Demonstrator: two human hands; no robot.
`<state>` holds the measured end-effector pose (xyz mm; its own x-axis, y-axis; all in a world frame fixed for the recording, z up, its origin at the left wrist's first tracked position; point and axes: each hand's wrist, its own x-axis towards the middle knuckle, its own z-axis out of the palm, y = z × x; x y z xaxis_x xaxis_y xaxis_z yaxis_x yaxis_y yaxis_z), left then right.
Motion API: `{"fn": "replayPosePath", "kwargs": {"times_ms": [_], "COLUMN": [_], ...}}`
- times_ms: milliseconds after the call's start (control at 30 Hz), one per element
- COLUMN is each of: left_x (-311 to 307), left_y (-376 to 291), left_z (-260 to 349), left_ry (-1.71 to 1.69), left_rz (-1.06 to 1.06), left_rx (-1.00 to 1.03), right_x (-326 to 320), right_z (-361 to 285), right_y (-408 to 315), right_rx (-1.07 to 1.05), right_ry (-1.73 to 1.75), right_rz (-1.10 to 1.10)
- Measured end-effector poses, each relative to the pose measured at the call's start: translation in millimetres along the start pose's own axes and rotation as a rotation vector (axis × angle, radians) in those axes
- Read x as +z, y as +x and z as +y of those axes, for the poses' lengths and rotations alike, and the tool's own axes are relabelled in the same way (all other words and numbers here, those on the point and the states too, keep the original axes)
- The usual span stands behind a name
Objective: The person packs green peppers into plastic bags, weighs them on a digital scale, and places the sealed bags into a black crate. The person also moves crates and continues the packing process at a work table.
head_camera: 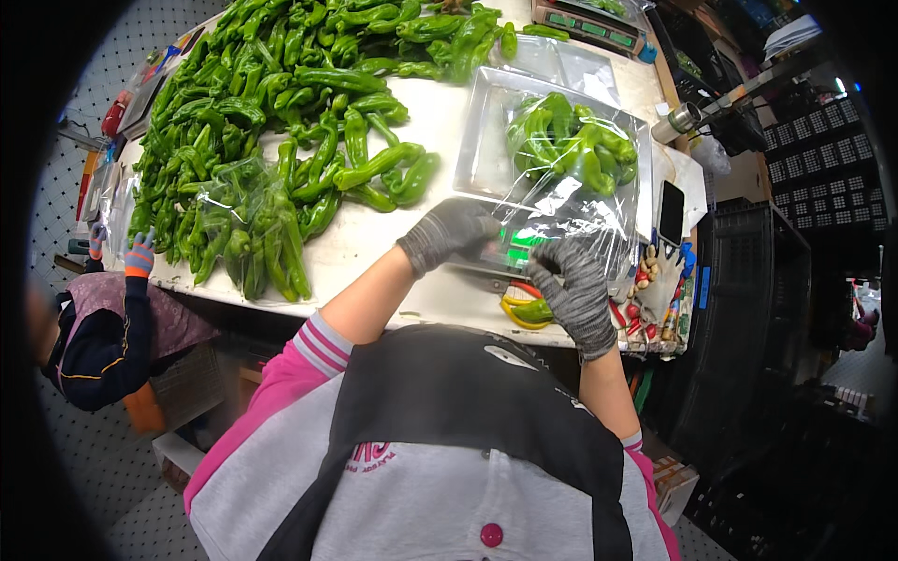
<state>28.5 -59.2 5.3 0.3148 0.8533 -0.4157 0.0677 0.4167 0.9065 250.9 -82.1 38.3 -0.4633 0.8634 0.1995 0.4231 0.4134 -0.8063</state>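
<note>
A transparent plastic bag (561, 193) with several long green peppers (593, 151) inside lies on the metal pan (480, 151) of a weighing scale. My left hand (452, 235), in a grey knit glove, pinches the near left edge of the bag's loose end. At the near right edge, my right hand (575, 294), gloved alike, grips the film between curled fingers and thumb. Between my hands the scale's lit green display (519, 245) shows, partly behind the film. The peppers rest towards the far right of the pan.
A large heap of green peppers (280, 91) covers the table's left and far side. Another filled bag (245, 228) lies at its near edge. A phone (671, 212), a second scale (589, 28) and small red peppers (633, 311) lie rightward. A co-worker (112, 329) stands left.
</note>
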Motion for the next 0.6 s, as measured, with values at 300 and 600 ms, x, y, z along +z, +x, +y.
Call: {"fn": "replayPosePath", "kwargs": {"times_ms": [300,600], "left_x": [3,9], "left_y": [-10,-9], "left_z": [11,13], "left_ry": [0.115,0.27], "left_rz": [0.035,0.185], "left_rx": [0.011,0.022], "right_x": [42,40], "right_z": [-8,-37], "right_y": [29,39], "right_rx": [-0.179,-0.048], "right_ry": [-0.284,-0.356], "right_rz": [-0.035,-0.231]}}
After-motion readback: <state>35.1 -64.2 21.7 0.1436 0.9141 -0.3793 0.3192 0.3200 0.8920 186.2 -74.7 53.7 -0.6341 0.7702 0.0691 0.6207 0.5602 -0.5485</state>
